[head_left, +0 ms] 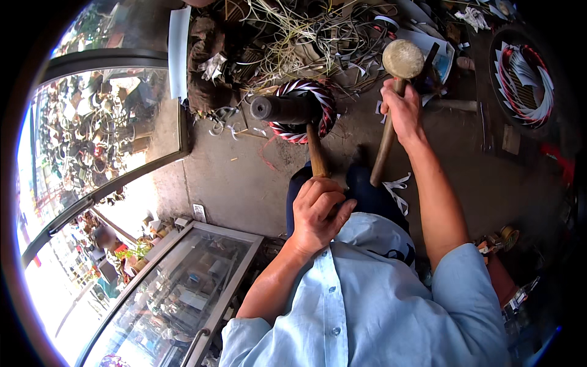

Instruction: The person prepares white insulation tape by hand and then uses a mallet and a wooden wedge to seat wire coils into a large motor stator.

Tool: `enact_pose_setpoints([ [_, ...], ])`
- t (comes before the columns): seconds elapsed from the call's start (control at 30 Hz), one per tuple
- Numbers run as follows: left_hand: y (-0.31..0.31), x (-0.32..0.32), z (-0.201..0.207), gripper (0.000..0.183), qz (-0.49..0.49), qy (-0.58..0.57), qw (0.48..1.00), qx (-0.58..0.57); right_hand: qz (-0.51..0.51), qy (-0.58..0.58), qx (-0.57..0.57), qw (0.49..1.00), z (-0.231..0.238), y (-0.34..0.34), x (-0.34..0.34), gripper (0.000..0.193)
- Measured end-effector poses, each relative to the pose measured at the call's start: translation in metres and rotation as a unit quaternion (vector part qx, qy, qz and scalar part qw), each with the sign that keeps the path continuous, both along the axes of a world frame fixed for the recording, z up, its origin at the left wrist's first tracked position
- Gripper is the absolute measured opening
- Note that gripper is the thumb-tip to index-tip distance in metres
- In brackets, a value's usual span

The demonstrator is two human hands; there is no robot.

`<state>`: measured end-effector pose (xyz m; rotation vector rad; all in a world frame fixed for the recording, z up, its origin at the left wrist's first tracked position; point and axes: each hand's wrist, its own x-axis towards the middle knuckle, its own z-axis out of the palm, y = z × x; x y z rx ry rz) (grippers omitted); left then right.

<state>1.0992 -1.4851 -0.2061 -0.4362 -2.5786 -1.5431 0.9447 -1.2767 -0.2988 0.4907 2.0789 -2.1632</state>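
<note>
My left hand (319, 208) is wrapped round the wooden handle of a sledgehammer (282, 110). Its dark cylindrical head lies over a ring-shaped motor winding (329, 101) bound with red, white and black strips. Part of the ring is hidden behind the head, and I cannot tell whether they touch. Farther right, my right hand (403, 113) is closed round the shaft of a mallet (403, 59). The mallet's pale, round head points away from me, above and to the right of the ring, apart from it.
Tangled wires and strips (306, 40) are heaped at the far side. A second wound ring (524, 85) is at the far right. On my left stand a glass door (110, 116) and a glass-topped cabinet (195, 281). White strips (398, 194) hang by my leg.
</note>
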Motion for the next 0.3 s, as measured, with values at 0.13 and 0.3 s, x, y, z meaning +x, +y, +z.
enact_pose_setpoints([
  [0.13, -0.014, -0.015, -0.008, 0.018, 0.053, -0.036, 0.996, 0.054, 0.130, -0.088, 0.241, 0.958, 0.007, 0.013, 0.049, 0.033],
  [0.3, -0.025, -0.054, 0.009, 0.021, -0.068, -0.065, 0.994, 0.051, 0.129, -0.065, 0.243, 0.959, -0.007, -0.033, 0.107, 0.044],
])
